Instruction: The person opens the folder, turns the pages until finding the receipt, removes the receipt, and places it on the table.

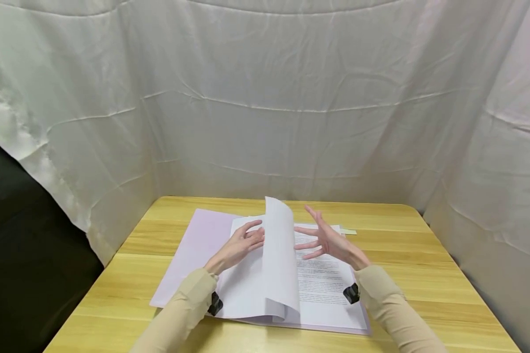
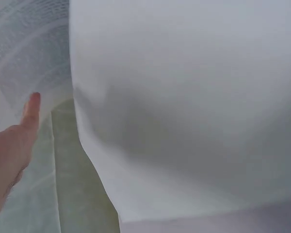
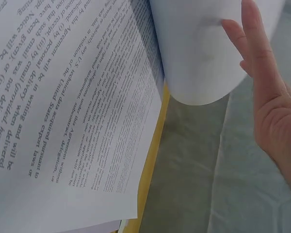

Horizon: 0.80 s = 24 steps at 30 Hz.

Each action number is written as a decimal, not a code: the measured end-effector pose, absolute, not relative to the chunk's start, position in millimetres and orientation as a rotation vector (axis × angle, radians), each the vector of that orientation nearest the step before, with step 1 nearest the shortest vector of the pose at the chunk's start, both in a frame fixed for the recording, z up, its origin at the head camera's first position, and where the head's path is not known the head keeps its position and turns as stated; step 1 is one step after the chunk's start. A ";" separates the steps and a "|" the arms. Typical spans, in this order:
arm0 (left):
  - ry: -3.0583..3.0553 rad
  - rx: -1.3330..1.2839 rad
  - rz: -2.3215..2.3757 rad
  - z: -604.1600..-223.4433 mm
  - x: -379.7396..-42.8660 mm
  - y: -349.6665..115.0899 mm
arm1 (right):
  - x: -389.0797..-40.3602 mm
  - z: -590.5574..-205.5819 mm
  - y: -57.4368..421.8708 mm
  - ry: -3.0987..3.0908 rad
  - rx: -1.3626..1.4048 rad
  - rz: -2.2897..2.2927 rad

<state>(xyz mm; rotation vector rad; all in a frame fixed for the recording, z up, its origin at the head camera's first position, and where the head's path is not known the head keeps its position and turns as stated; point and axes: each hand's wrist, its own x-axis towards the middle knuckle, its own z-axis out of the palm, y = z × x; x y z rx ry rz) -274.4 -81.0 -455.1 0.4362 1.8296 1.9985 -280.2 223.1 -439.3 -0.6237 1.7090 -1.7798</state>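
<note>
A white sheet of paper stands up from an open document and curls over between the two hands. My left hand is on its left side, fingers a little bent and fingertips right at the paper. The right hand spreads its fingers on the other side, fingertips close to the curled sheet. Beneath that hand lies a page of dense printed text. A blank white page lies to the left, over the lilac folder. In the left wrist view, the raised sheet's pale surface fills most of the picture.
The folder lies on a light wooden table. A small pale yellow-green tab sticks out beyond the top right of the pages. Grey-white curtains hang behind the table and at both sides, with a black area at far left.
</note>
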 end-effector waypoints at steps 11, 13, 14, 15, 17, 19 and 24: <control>1.923 0.328 1.987 -445.1 -274.7 -67.8 | -277.8 -444.8 211.7 1.928 -0.552 -1.712; 1.969 0.299 1.988 -444.2 -274.4 -65.9 | -277.1 -446.4 209.3 2.003 -0.548 -1.672; 1.996 0.288 1.987 -443.6 -274.1 -64.9 | -276.8 -447.1 208.1 2.032 -0.546 -1.657; 2.018 0.273 1.988 -443.0 -273.8 -64.1 | -276.2 -447.7 207.1 2.058 -0.542 -1.641; 2.041 0.241 2.004 -442.0 -273.2 -62.7 | -275.1 -448.4 205.7 2.091 -0.542 -1.618; 2.063 0.219 2.021 -441.8 -273.0 -61.9 | -273.6 -448.7 204.8 2.115 -0.539 -1.608; 2.069 0.130 2.036 -443.6 -273.9 -62.7 | -270.5 -448.1 206.0 2.184 -0.576 -1.575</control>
